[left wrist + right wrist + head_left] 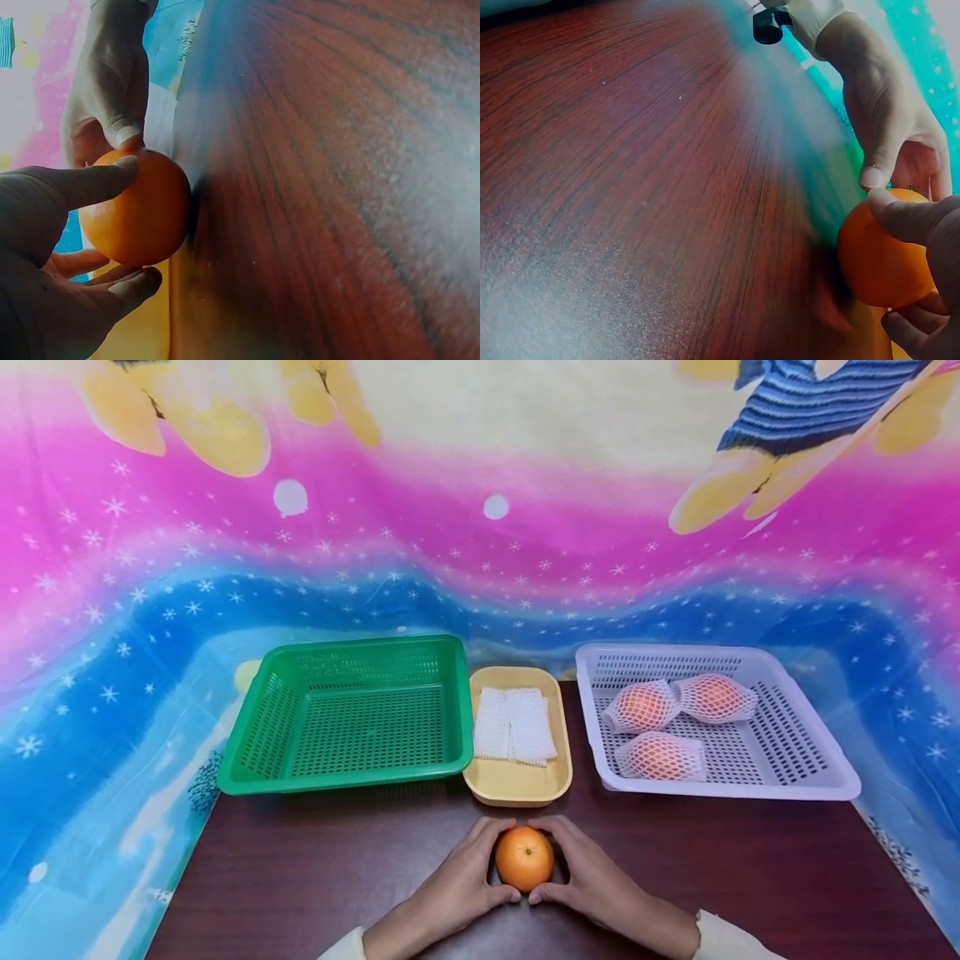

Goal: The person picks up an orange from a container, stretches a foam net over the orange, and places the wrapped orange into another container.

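An orange (524, 858) is held between both hands near the table's front edge. My left hand (462, 870) curves round its left side, and my right hand (590, 872) curves round its right side. In the head view the thumbs lie at the near side and the fingers at the far side. The left wrist view shows the left thumb on the orange (142, 214) and fingers beyond it. From the right wrist, the orange (885, 251) appears at the right edge, with the right thumb against it.
Behind the hands stands a yellow tray (517, 789) holding white foam net sleeves (513, 724). A green basket (345, 772) is at left. At right, a pale lilac basket (795, 789) holds three net-wrapped orange-red fruits (660, 757). A patterned cloth (480, 543) rises behind the dark wooden table (300, 860).
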`<act>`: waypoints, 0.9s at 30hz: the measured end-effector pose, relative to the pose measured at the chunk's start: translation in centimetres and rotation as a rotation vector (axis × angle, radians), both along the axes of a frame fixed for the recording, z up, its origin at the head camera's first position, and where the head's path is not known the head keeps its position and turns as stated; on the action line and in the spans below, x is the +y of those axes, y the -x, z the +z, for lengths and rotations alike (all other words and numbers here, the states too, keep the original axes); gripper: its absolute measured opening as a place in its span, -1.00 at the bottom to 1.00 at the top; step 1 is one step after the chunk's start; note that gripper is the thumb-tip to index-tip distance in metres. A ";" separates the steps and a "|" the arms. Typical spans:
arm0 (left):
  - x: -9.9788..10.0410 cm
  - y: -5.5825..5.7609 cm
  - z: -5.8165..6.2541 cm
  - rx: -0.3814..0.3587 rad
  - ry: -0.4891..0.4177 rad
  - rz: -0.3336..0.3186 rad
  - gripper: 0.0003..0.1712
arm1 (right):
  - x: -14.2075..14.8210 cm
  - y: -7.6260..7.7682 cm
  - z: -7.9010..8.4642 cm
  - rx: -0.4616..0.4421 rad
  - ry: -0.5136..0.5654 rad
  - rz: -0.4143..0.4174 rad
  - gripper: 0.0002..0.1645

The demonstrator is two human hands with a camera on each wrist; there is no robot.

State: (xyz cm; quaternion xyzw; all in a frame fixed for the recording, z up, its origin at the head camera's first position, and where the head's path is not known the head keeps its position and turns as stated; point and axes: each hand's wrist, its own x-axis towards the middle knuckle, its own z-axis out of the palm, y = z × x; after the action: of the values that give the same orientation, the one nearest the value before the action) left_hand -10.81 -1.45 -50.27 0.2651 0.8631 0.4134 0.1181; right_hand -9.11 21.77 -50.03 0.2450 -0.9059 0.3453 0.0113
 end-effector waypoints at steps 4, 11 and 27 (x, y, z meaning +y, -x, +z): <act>-0.5 -0.1 0.8 -0.007 -0.032 -0.008 -0.15 | 0.1 -0.2 0.3 0.054 -0.026 0.018 0.02; -1.7 0.5 3.7 0.117 -0.107 0.052 -0.59 | -0.5 1.0 4.4 0.152 -0.210 0.022 -0.28; -1.3 4.5 1.3 0.908 0.393 -0.044 -0.49 | -5.3 18.1 9.0 -0.291 -0.746 -0.169 -0.71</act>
State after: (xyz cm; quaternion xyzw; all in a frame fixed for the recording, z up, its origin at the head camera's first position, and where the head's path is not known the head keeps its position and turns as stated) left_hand -15.27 -2.76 -49.01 0.4092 0.8833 0.0833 -0.2133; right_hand -27.25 16.47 -41.03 0.1055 -0.9780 0.0218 -0.1784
